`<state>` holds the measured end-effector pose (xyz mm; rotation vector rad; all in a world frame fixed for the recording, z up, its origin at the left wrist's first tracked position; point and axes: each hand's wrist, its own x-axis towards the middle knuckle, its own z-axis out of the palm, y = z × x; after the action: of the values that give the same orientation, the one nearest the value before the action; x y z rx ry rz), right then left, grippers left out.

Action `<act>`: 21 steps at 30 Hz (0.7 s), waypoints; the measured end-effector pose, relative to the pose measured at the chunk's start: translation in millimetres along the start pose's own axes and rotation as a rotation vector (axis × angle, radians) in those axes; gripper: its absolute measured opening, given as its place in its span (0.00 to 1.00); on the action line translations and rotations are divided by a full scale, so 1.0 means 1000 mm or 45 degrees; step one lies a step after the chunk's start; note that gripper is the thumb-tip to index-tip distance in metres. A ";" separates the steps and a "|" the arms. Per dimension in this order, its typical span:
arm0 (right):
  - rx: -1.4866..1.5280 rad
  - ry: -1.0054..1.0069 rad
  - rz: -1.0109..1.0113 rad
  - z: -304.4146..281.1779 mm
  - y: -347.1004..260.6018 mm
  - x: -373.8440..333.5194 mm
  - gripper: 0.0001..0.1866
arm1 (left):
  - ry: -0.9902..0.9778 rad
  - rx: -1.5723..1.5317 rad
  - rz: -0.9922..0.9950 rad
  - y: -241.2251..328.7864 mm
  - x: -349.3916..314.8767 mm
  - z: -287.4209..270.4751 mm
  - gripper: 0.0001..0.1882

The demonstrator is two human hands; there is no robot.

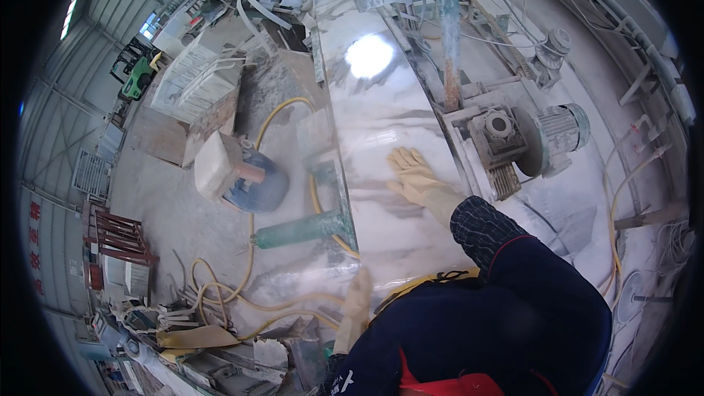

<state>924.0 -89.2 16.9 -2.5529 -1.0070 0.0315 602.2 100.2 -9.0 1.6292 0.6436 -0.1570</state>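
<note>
My right hand (pixel 415 174), in a pale yellow rubber glove, lies flat with its fingers spread on a glossy white stone slab (pixel 381 139) with grey-brown veins. Nothing is in that hand. My left hand (pixel 357 304), gloved the same way, is near the slab's left edge, close to my body. It shows narrow and edge-on, so its separate fingers cannot be made out, nor whether it touches the edge. A bright lamp reflection (pixel 369 56) shines on the far part of the slab.
A green cylinder (pixel 301 230) juts left beside the slab. Beyond it stands a blue barrel (pixel 258 182) with a whitish block on top. A yellow hose (pixel 220 297) winds across the floor. At right are a motor with gearbox (pixel 561 132) and a rusty upright post (pixel 447 44).
</note>
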 end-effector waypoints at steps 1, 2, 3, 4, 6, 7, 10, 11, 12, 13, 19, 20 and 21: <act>-0.003 -0.017 0.002 0.000 0.000 0.001 0.39 | 0.013 0.016 -0.003 0.006 -0.002 0.002 0.27; -0.011 -0.015 -0.003 -0.001 0.000 0.001 0.39 | 0.026 0.032 -0.007 0.010 -0.003 0.004 0.27; -0.013 -0.030 0.005 -0.001 0.001 0.002 0.39 | 0.053 0.053 -0.005 0.013 -0.004 0.007 0.27; -0.021 -0.028 0.005 -0.001 0.001 0.002 0.39 | 0.079 0.075 -0.003 0.013 -0.004 0.008 0.28; -0.021 -0.021 0.006 0.000 0.002 0.003 0.39 | 0.114 0.139 -0.017 0.007 0.001 0.007 0.28; -0.013 -0.017 0.006 0.000 0.002 0.004 0.39 | 0.123 0.182 -0.034 0.000 0.003 0.005 0.28; -0.013 0.001 0.002 0.000 0.002 0.005 0.39 | 0.202 0.297 -0.186 -0.029 0.022 -0.003 0.27; -0.026 -0.007 0.009 0.000 0.002 0.006 0.39 | 0.234 0.280 -0.263 -0.040 0.025 -0.005 0.26; -0.029 0.000 -0.001 -0.001 0.002 0.007 0.39 | 0.209 0.344 -0.139 -0.049 0.029 -0.007 0.26; -0.040 -0.007 -0.001 -0.001 0.002 0.007 0.39 | 0.180 0.354 -0.025 -0.056 0.029 -0.007 0.24; -0.054 -0.012 0.001 -0.004 0.002 0.011 0.38 | 0.161 0.377 -0.073 -0.050 0.029 -0.007 0.26; -0.060 0.001 -0.001 -0.003 0.003 0.011 0.38 | 0.140 0.221 -0.099 -0.045 0.028 -0.007 0.31; -0.055 0.007 -0.009 -0.003 0.003 0.012 0.38 | 0.116 0.174 -0.044 -0.041 0.027 -0.006 0.28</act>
<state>935.6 -84.6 19.7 -2.5867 -1.0248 0.0016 603.0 115.8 -55.8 1.7655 0.7448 -0.1552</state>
